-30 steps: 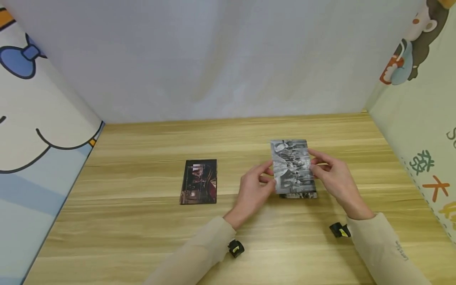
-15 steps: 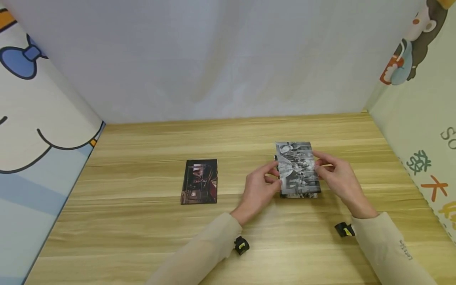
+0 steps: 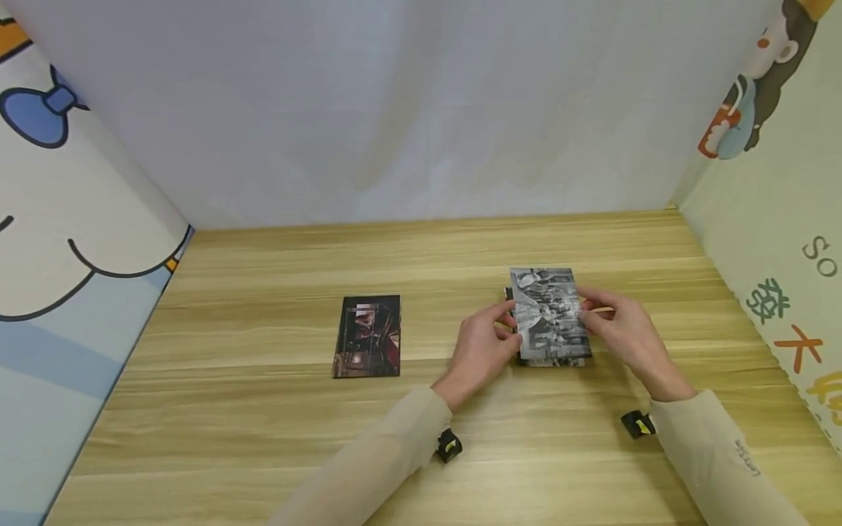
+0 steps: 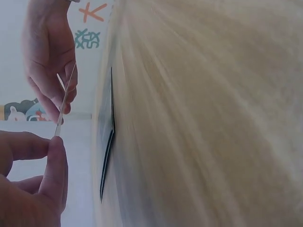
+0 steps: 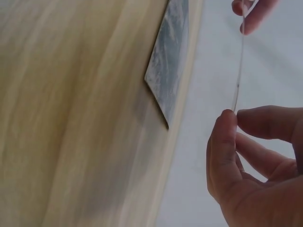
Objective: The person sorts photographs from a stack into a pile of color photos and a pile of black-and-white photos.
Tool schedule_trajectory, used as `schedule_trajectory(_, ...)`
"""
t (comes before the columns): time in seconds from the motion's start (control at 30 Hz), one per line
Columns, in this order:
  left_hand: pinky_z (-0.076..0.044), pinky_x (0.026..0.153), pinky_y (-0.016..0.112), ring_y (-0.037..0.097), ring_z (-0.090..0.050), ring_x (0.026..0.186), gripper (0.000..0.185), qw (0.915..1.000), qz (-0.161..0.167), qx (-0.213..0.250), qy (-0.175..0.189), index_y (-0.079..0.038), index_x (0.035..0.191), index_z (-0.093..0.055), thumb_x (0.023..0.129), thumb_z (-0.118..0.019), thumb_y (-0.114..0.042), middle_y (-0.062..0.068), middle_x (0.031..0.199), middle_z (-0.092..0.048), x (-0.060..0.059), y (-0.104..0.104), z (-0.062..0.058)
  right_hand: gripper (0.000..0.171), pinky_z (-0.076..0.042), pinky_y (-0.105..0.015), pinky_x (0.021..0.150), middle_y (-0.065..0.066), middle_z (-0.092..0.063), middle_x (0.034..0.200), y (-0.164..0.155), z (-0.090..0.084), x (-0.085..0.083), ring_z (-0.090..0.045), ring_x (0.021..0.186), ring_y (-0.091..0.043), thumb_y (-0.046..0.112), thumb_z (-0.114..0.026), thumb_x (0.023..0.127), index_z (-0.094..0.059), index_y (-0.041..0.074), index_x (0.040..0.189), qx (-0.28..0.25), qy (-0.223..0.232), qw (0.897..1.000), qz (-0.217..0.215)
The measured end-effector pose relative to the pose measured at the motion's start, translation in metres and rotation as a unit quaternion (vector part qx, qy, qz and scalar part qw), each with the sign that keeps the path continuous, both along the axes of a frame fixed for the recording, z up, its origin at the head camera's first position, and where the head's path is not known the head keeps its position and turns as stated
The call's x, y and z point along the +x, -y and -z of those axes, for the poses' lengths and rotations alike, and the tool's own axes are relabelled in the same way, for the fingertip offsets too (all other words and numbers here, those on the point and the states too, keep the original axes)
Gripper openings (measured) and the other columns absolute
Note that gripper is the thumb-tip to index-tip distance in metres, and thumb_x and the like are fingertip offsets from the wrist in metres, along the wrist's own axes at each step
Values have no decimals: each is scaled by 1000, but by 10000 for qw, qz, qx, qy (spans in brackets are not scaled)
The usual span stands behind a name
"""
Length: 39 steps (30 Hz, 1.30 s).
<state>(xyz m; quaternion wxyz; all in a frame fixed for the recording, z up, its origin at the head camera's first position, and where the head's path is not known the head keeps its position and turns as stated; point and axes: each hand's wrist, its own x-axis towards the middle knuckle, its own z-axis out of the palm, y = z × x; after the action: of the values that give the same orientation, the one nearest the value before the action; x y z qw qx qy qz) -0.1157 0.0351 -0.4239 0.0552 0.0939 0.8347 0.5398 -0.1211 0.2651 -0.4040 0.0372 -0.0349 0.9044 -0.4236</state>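
Note:
A black-and-white photo card (image 3: 549, 314) is pinched along its left edge by my left hand (image 3: 480, 347) and along its right edge by my right hand (image 3: 628, 336). Both wrist views show it edge-on as a thin line, raised above the table. Beneath it lies another card or thin stack (image 5: 168, 61) on the table, apart from the held card. In the head view only slivers of that lower stack show, at the left and near edges. The left wrist view shows dark edges on the lower cards (image 4: 108, 135).
Left of my hands, a dark picture card (image 3: 368, 336), perhaps with others under it, lies on the wooden table (image 3: 263, 438). A pale wall (image 3: 421, 109) rises behind the table, with cartoon-printed panels at both sides. Black wrist devices (image 3: 449, 446) hang from both sleeves.
Both hands have shifted the held photo card slightly right and a little nearer, so the left edge of the lower stack now shows. The dark card on the left stays put.

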Motion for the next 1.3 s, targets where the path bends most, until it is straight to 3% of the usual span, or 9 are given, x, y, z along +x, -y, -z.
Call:
schedule_trajectory(0.3,-55,68,17,9,-70,83,54,9986,157,-503,-47,0,142,-61,89,-73,1,5,103,-72,-8,-1,2,45,-53,-20,75,-27,-65,124,-3,4,-4,-66,114,-44,10,-55,104,-52,-7,146,130,159,9997,-96)
schedule_trajectory(0.77,-57,73,18,15,-73,85,55,9945,442,-946,-45,6,139,-60,86,-73,4,9,101,-72,-15,-1,9,45,-55,-25,73,-30,-64,125,-4,12,-10,-69,106,-39,7,-59,103,-52,-12,143,241,440,9984,-253)
schedule_trajectory(1.1,-55,77,21,10,-69,84,53,9879,544,-1448,-104,5,137,-63,84,-73,1,5,100,-74,-17,-1,12,46,-56,-52,91,-32,-65,125,-5,15,-12,-63,116,-49,8,-60,101,-53,-14,141,483,487,9965,-477)
schedule_trajectory(1.3,-55,82,25,13,-64,86,53,9840,611,-1666,-130,4,134,-66,82,-73,0,2,96,-72,-18,-1,12,47,-54,-56,95,-31,-65,126,-5,16,-12,-62,118,-50,10,-61,101,-54,-13,141,577,516,9958,-484)
